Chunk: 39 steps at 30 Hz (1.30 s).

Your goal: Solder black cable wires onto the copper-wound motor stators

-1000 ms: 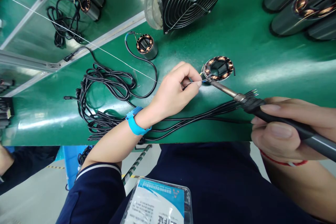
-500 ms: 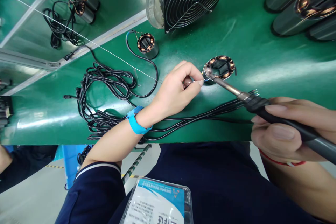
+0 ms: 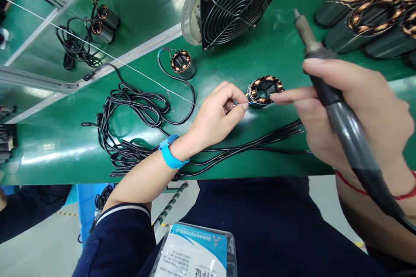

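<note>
My left hand (image 3: 216, 114) is closed in a pinch on thin solder wire (image 3: 139, 71), which runs in from the upper left. Its fingertips are beside a motor stator (image 3: 272, 81) with copper windings; a bit of blue wire shows between them. My right hand (image 3: 360, 99) grips a soldering iron (image 3: 352, 132) with its tip raised up and to the left, away from the stator. One outstretched finger of that hand reaches the stator's right rim and seems to touch it.
A black fan (image 3: 232, 13) stands behind the stator. Another stator (image 3: 182, 62) has a black cable joined to it. Coiled black cables (image 3: 136, 104) lie at left. Several stators (image 3: 373, 21) stand upper right. A metal frame rail (image 3: 130, 47) edges the bench. Someone's dark sleeve (image 3: 35, 207) shows lower left.
The soldering iron's tip has left the stator and swung up and to the right. A right-hand finger now reaches the stator's rim. My left hand keeps its pinch.
</note>
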Each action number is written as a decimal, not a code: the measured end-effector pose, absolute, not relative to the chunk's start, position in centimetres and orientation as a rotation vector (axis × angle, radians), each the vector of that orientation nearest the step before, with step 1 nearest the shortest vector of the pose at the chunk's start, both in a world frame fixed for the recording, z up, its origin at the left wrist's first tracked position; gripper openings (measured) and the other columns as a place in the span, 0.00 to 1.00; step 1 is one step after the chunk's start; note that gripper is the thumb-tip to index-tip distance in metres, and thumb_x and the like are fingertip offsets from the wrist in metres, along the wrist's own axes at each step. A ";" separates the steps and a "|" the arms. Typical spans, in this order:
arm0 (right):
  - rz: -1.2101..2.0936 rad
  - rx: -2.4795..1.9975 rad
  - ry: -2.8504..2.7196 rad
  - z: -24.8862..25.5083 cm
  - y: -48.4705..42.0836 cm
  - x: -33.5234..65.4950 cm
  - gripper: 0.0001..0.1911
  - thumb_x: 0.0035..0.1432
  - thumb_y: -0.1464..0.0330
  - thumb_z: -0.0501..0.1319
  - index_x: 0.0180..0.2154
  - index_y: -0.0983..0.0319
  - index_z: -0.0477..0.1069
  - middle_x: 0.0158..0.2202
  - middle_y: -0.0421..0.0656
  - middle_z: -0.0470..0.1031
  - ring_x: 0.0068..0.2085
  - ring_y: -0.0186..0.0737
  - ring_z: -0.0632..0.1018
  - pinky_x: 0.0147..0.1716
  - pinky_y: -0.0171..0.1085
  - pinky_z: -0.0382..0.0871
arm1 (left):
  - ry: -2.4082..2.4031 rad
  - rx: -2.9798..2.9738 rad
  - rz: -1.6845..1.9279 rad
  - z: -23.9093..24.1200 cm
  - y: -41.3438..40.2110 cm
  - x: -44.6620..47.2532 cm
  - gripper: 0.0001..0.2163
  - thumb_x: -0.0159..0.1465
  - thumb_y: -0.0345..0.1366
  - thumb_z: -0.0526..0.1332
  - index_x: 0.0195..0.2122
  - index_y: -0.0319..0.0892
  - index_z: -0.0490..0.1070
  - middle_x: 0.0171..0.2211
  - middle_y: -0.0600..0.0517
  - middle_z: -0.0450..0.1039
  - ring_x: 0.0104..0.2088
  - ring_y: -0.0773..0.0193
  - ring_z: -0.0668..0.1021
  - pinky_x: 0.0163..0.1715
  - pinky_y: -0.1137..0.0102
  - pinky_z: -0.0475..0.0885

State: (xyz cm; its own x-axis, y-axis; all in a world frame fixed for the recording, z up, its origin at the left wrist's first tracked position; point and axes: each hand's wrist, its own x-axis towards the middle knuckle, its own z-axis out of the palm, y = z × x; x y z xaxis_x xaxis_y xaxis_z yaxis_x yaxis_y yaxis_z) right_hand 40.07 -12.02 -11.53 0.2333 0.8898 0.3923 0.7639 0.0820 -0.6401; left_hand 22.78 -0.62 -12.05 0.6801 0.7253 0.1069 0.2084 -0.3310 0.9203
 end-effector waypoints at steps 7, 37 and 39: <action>0.264 -1.624 -1.771 -10.4 -9.5 39.9 0.27 0.62 0.70 0.59 0.62 0.52 0.61 0.45 0.41 0.79 0.47 0.46 0.79 0.48 0.47 0.74 | 0.706 1.841 0.645 -12.0 -0.7 22.7 0.05 0.60 0.25 0.60 0.30 0.41 0.67 0.31 0.54 0.67 0.33 0.68 0.70 0.34 0.71 0.67; 0.268 -1.417 -1.796 -13.2 -8.9 40.2 0.35 0.58 0.69 0.62 0.64 0.49 0.54 0.49 0.42 0.78 0.48 0.50 0.77 0.46 0.53 0.71 | 1.011 0.975 0.338 -9.8 0.8 23.2 0.14 0.46 0.37 0.76 0.22 0.38 0.71 0.17 0.60 0.64 0.18 0.79 0.61 0.19 0.77 0.55; 0.253 -1.416 -1.804 -13.1 -9.0 40.1 0.34 0.58 0.69 0.61 0.63 0.49 0.55 0.49 0.41 0.78 0.48 0.51 0.78 0.45 0.53 0.72 | 1.012 0.980 0.319 -9.7 0.8 23.2 0.13 0.49 0.38 0.75 0.24 0.38 0.72 0.17 0.61 0.63 0.17 0.79 0.59 0.18 0.76 0.52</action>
